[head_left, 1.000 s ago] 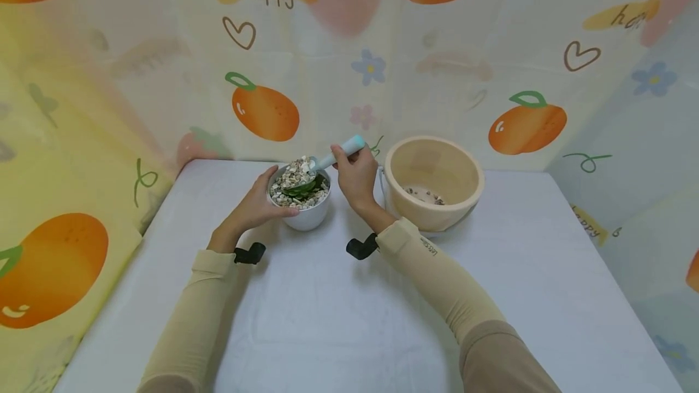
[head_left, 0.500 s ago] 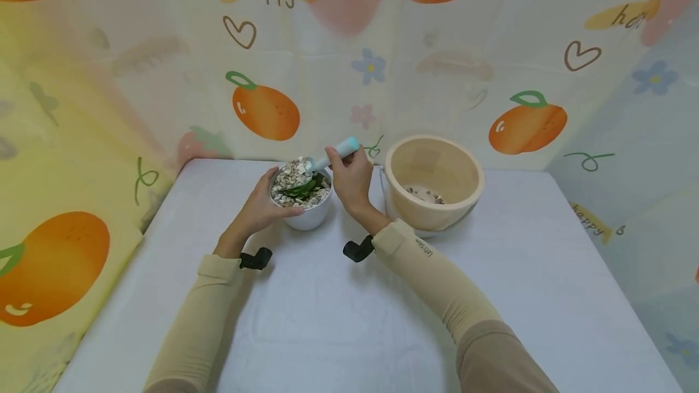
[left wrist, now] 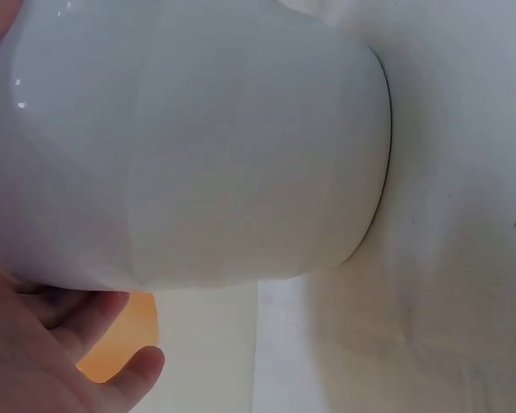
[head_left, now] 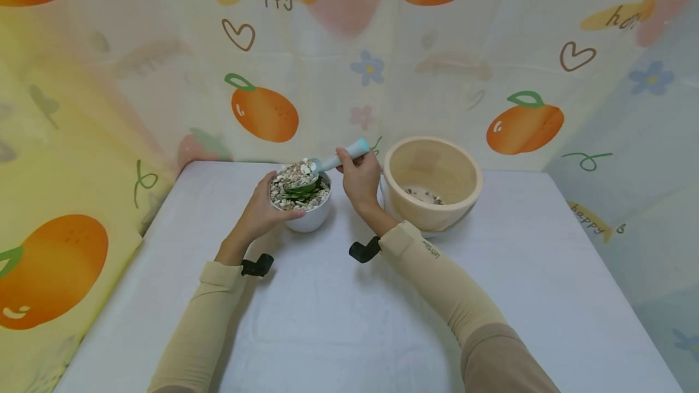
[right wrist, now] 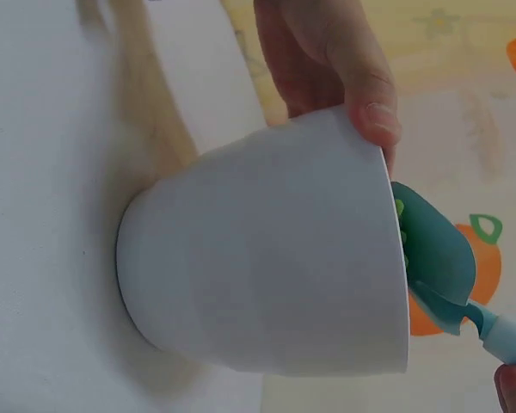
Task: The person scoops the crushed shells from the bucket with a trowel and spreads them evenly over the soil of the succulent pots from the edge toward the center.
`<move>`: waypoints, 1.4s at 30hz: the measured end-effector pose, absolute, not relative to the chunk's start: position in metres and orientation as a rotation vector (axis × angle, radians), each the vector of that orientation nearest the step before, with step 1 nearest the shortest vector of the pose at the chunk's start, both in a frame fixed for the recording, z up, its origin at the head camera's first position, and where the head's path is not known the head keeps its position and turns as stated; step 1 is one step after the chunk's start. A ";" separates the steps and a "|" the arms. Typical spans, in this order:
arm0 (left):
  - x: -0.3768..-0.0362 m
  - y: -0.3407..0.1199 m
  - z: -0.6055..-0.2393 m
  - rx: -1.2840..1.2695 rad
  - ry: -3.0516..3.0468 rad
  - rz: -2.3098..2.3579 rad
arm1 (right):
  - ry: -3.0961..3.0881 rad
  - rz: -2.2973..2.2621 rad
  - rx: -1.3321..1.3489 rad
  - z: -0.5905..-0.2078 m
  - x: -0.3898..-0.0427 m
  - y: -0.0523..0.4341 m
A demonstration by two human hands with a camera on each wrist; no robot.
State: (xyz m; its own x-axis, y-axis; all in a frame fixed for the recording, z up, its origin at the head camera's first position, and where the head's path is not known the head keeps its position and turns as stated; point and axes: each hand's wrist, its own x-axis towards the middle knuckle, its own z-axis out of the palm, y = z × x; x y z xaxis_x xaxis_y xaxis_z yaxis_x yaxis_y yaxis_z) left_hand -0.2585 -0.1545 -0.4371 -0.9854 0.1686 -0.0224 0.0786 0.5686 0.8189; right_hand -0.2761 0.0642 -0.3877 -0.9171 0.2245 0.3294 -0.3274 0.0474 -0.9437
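Observation:
My left hand (head_left: 256,210) grips a white flowerpot (head_left: 309,221) from the left, thumb along the front of its rim. The pot stands upright on the table, holding pale pebbles (head_left: 281,191) and a green succulent (head_left: 301,194). In my right hand (head_left: 361,183) the handle of a small light-blue garden scoop (head_left: 344,156) is pinched between thumb and fingers. The scoop's teal blade (right wrist: 443,249) is tilted down over the pot's mouth, close above the plant, with pebbles on it in the head view. In the left wrist view the pot's white wall (left wrist: 198,155) fills most of the frame.
A beige bucket (head_left: 398,205) stands right of the pot, just beyond my right hand, with some pebbles on its bottom. The white-covered table (head_left: 317,314) ends at a fruit-patterned curtain (head_left: 437,96) behind. Another curtain hangs at the left.
The scoop dipped left over the pot half a second ago and has since come back a little to the right. My left hand keeps its grip on the pot, which has barely moved.

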 end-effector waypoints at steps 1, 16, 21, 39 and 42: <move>-0.259 -0.155 -0.437 0.215 2.702 1.383 | -1.943 1.943 0.096 -0.388 -0.277 0.065; -0.271 -0.167 -0.435 0.325 2.630 1.371 | -1.890 2.143 0.045 -0.386 -0.281 0.069; -0.267 -0.162 -0.436 0.273 2.659 1.396 | -1.897 2.047 0.082 -0.387 -0.279 0.068; -0.259 -0.157 -0.437 0.254 2.733 1.336 | -1.932 1.922 0.130 -0.387 -0.273 0.059; -0.264 -0.161 -0.434 0.300 2.679 1.328 | -1.945 1.930 0.124 -0.388 -0.272 0.059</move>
